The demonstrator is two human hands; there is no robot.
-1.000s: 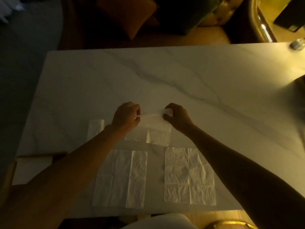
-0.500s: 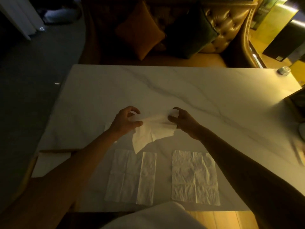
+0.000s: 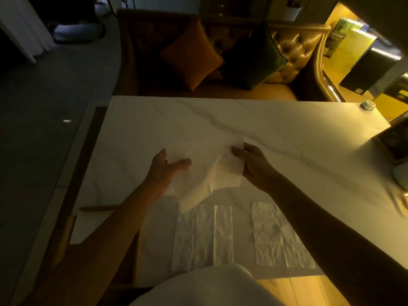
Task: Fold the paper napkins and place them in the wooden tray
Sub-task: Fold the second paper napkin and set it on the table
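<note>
Head view: limp, creased paper napkin (image 3: 205, 173) in the pinch of left hand (image 3: 164, 167) and right hand (image 3: 254, 168).

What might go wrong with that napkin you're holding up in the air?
The held napkin hangs crumpled between the left hand and the right hand, so the fold may come out crooked. It looks thin, so pulling the hands apart might tear it. Its low corner dangles close to the flat napkin on the table and might drag it out of place.
</note>
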